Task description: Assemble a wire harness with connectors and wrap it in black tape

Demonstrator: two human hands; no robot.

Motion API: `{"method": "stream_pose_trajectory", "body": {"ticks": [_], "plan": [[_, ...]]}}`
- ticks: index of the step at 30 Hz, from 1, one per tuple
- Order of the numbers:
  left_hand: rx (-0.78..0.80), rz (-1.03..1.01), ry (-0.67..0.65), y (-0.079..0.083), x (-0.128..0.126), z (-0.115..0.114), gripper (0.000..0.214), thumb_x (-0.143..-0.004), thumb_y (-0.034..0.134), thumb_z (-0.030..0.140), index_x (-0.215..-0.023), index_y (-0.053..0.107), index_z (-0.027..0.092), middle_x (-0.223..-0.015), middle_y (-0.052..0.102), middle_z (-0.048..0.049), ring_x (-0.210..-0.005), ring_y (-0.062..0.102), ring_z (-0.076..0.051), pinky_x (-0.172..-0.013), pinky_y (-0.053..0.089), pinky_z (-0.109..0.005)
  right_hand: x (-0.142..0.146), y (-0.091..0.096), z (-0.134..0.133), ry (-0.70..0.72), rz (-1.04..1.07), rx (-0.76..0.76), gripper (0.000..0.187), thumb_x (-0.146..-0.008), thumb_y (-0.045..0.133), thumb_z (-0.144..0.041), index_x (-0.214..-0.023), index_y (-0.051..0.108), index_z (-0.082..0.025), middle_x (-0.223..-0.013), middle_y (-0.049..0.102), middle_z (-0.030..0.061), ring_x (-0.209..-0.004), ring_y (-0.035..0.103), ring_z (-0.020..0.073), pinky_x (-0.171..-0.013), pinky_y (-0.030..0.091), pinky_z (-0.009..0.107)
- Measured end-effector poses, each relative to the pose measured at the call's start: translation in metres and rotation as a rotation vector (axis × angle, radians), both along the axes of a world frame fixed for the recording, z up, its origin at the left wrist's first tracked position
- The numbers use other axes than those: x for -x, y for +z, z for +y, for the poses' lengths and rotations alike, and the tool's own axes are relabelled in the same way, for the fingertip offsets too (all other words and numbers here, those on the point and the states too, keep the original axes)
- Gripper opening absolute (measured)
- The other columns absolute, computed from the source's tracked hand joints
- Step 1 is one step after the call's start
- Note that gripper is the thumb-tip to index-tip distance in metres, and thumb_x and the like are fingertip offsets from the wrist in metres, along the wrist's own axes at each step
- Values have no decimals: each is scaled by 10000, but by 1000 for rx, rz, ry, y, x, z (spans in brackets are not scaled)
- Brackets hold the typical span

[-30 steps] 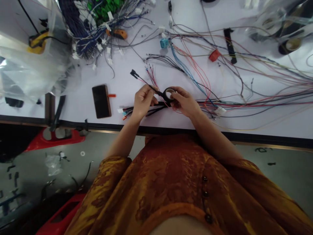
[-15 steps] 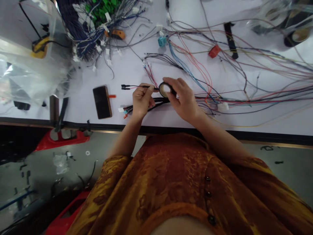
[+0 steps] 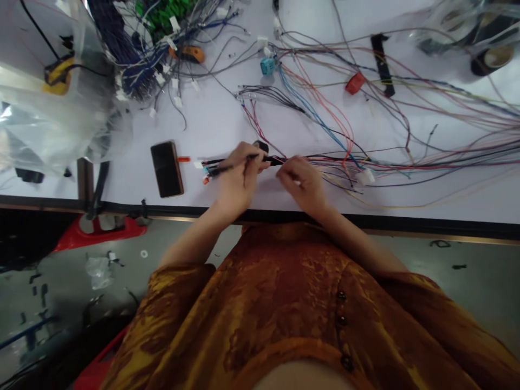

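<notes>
My left hand [image 3: 239,179] is closed around black-sleeved wires [image 3: 215,161]; motion smears its fingers and the wire ends below them. White, blue and orange connectors [image 3: 206,180] stick out on its left side. Just beyond its fingertips shows a roll of black tape [image 3: 262,145], partly covered; whether the hand holds it too, I cannot tell. My right hand [image 3: 304,184] has its fingers curled in a pinch at the wire harness [image 3: 277,161], a short way right of my left hand. From there the harness runs along the table to the right.
A phone [image 3: 167,169] lies to the left beside an orange strip [image 3: 184,159]. Loose red wires [image 3: 255,123], a teal connector [image 3: 267,66] and a red piece [image 3: 355,83] lie farther back. Clear plastic bags [image 3: 49,124] crowd the left side. The table's dark front edge [image 3: 406,225] runs below my hands.
My right hand has let go of the tape roll and moved slightly down to the harness. The roll now sits by my left fingers. My left hand's black wire has come down over the bundle.
</notes>
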State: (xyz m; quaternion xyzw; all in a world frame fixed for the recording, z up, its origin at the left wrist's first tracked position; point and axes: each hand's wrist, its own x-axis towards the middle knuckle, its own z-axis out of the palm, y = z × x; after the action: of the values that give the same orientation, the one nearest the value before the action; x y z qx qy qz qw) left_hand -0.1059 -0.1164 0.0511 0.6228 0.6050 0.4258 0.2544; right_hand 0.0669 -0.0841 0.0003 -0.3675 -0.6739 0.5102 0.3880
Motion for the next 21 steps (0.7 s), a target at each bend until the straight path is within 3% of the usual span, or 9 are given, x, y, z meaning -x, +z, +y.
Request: {"method": "stream_pose_trajectory", "body": {"ticks": [2,5,7,10,13,16,19,21], "plan": [[-182,317,-125,-1,-4,-17,142,-1017,516,240,-975,647,203,-1011,729,-69,-862,736,-178,-701,595,-277,-1,7,12,-47,100,208,206,-941,623,-416,-934,578,-215,-769,581,-3,-618,531,103,-566,462,234],[-368,583,-293,-14,-5,-31,122,-993,499,138,-988,605,199,-1018,739,-63,-816,711,-157,-648,557,-254,8,6,35,164,237,594,298,-889,689,-429,-1025,557,-199,-707,583,-38,-480,439,64,-410,348,188],[-352,508,-295,-26,0,-32,113,-996,500,149,-961,595,199,-1053,724,-67,-902,707,-159,-723,577,-264,15,1,46,192,292,777,208,-893,661,-327,-1004,560,-184,-647,554,-60,-431,381,49,-366,290,173],[-164,151,-67,-43,11,-23,154,-1020,515,299,-919,581,203,-1130,689,-80,-945,716,-160,-717,600,-272,15,-5,48,-14,345,901,105,-896,555,-191,-1001,548,-187,-644,548,-65,-423,388,47,-352,274,158],[127,-198,118,-53,20,-1,267,-1012,504,480,-930,526,226,-1023,722,-48,-590,677,-102,-448,511,-233,6,-8,26,-142,290,752,263,-912,510,-200,-1171,556,-220,-765,618,-31,-478,463,68,-387,354,175],[283,-366,136,-51,21,25,282,-978,560,504,-917,433,260,-773,726,44,-345,493,-63,-287,324,-227,-2,-14,-9,-102,100,337,420,-930,521,-259,-1350,533,-247,-986,680,45,-641,583,121,-546,525,257],[340,-444,94,-37,14,38,239,-986,550,416,-908,375,273,-746,724,64,-320,473,-70,-277,324,-228,-4,-18,-30,64,-82,-4,329,-932,538,-279,-1239,626,-203,-1125,671,118,-892,651,196,-800,592,372],[331,-381,54,-25,7,34,163,-997,513,364,-935,395,271,-805,734,26,-411,582,-106,-366,454,-259,-4,-18,-28,65,-123,-71,222,-955,523,-300,-1094,663,-200,-1094,669,119,-982,649,219,-882,578,406]]}}
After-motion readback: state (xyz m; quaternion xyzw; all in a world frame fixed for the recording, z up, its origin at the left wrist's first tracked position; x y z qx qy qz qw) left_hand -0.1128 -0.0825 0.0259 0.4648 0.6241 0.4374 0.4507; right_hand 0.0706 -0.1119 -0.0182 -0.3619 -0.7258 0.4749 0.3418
